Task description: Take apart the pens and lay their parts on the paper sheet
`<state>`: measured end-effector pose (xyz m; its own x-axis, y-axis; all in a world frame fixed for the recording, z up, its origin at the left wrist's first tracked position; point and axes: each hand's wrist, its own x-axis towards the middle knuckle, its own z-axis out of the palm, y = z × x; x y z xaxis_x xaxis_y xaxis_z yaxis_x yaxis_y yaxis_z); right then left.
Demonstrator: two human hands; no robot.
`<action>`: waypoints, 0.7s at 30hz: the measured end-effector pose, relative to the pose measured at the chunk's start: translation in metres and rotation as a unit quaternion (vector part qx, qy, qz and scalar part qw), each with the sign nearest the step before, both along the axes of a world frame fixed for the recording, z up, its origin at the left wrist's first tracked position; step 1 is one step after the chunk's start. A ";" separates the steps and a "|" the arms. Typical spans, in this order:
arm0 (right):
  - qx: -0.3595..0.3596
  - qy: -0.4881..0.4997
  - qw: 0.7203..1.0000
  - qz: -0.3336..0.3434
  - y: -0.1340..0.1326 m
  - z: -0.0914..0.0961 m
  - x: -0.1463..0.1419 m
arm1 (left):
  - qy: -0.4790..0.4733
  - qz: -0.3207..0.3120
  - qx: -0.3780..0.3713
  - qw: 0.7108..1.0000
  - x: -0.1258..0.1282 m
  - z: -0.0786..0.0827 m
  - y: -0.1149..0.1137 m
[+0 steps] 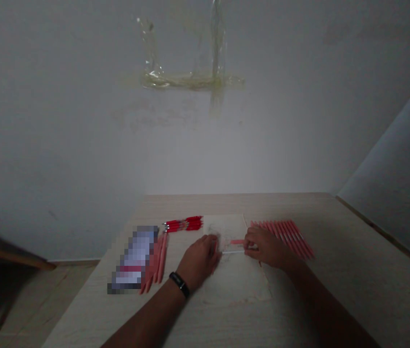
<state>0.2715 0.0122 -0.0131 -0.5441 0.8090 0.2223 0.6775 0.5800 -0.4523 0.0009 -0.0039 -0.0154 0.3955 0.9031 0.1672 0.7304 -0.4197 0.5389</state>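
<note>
My left hand [199, 256], with a black band on its wrist, is closed above the left part of a pale paper sheet [237, 285]. A bit of reddish colour shows at its fingertips, too blurred to name. My right hand [265, 245] pinches one end of a short pink pen part [237, 241] that points left. Between the two hands runs a thin white stick [233, 252], its ends close to the fingers; whether either hand grips it is unclear. Several pink pens [288, 237] lie side by side in a slanted row just beyond my right hand.
Several red pen parts [185, 224] with metallic tips lie at the back left. Several pink tubes [160, 261] lie beside a pixelated, phone-shaped object [134, 261]. The wooden table [335, 299] meets a wall [262, 145] with yellowed tape [186, 82] behind.
</note>
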 end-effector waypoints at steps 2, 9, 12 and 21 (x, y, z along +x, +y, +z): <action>0.001 -0.001 1.000 -0.002 0.000 0.001 -0.001 | -0.003 0.001 -0.008 1.000 0.001 0.000 -0.001; 0.006 -0.009 1.000 -0.008 -0.001 0.005 -0.001 | -0.023 0.017 -0.013 1.000 0.004 0.002 -0.001; 0.028 0.003 0.999 -0.017 0.000 0.009 -0.006 | -0.051 0.007 0.011 0.999 0.005 0.005 0.000; 0.007 0.049 0.999 0.019 -0.012 0.012 -0.040 | -0.062 -0.099 0.021 0.993 0.006 0.004 0.001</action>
